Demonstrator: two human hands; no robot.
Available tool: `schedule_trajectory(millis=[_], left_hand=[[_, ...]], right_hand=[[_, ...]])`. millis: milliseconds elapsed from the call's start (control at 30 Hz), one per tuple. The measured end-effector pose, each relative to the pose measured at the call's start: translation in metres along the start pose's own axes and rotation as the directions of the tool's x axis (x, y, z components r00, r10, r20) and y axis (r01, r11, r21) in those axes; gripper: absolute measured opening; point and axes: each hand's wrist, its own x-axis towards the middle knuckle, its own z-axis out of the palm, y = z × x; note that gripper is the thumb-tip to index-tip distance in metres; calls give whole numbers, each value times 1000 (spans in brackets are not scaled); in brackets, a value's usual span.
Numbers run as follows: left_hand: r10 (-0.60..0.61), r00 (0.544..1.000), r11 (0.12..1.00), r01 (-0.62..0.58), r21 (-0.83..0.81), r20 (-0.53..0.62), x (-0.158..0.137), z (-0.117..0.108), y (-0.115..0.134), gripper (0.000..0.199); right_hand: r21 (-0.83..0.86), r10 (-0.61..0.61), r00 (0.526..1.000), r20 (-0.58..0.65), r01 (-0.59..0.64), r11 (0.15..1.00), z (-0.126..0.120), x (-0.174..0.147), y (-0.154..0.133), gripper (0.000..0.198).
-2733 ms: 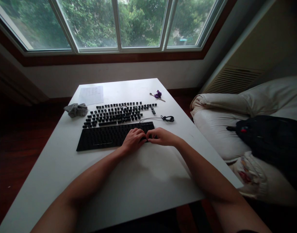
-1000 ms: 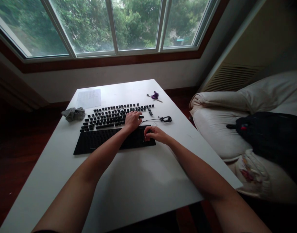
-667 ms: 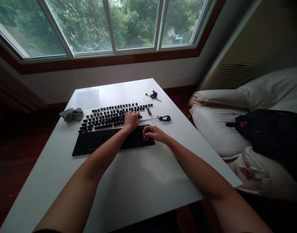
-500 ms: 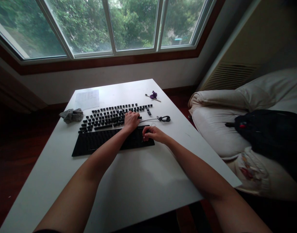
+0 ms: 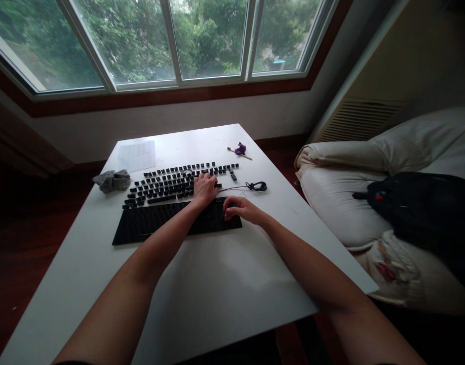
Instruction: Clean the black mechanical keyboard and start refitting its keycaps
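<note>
My left hand (image 5: 205,187) reaches across the black keyboard (image 5: 136,225) and rests palm down among loose black keycaps (image 5: 162,199). Its fingers bend down over the keycaps, with the fingertips mostly hidden; one dark keycap shows beside them. Over the keyboard's right end, my right hand (image 5: 240,209) is closed in a pinch. Thin wire loops (image 5: 242,194) stick out above it, looking like a wire keycap puller, with a dark tip under the fingers. Many keycaps lie in rows behind the keyboard, which has its keys off, as far as the dim light shows.
On the white table (image 5: 202,294) are a coiled black cable (image 5: 258,186), a grey cloth (image 5: 113,181), a sheet (image 5: 137,155) and a purple item with a stick (image 5: 240,149). A cream sofa (image 5: 331,203) with a black bag (image 5: 426,218) stands right.
My left hand has shifted very slightly left over the keycaps. The wire loops above my right hand have tilted a little; the right hand itself has barely moved.
</note>
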Motion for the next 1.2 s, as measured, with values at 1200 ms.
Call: schedule_trajectory(millis=[1200], left_hand=[[380,924,894,-356,-270,37,-105,-16,5,41]], right_hand=[[287,-52,941,-335,155,945,-21,10,2,34]])
